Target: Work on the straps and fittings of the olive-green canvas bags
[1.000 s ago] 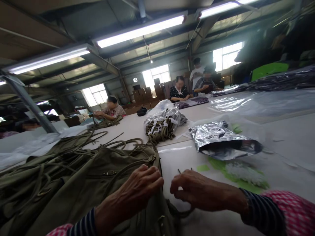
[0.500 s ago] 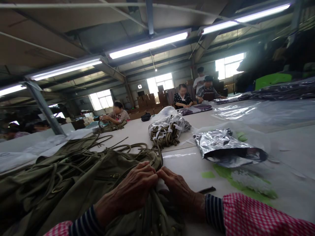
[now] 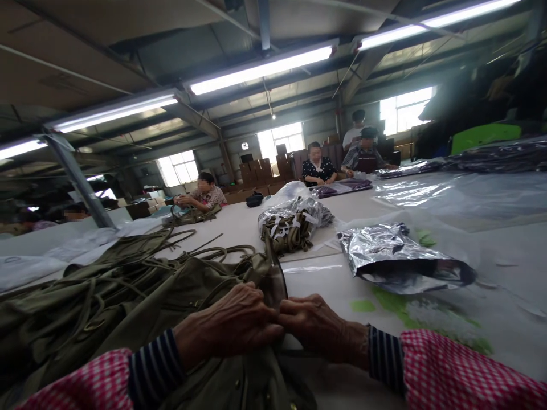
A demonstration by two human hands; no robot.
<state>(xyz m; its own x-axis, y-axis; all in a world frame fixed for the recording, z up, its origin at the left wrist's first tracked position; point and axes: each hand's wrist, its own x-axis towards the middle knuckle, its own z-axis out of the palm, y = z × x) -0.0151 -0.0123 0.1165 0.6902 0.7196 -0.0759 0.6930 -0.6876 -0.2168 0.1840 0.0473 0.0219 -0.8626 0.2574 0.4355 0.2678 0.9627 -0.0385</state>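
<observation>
A heap of olive-green garments (image 3: 128,296) with long cords lies on the white table (image 3: 504,250) in front of me. My left hand (image 3: 231,324) rests on the edge of the top garment with its fingers curled down into the cloth. My right hand (image 3: 320,324) meets it fingertip to fingertip at the same edge, fingers bent and pinching the fabric. Both wrists show striped cuffs under pink checked sleeves. What lies under the fingertips is hidden.
A crumpled silver foil bag (image 3: 401,256) lies to the right, over green paper scraps (image 3: 363,304). A clear bag of olive cords (image 3: 293,225) sits farther back. Several other people (image 3: 316,165) work at the table's far side. Clear plastic sheets (image 3: 448,191) cover the right.
My right hand has come in from the bare table to meet my left hand at the garment's edge. The view has shifted slightly; my arms show more.
</observation>
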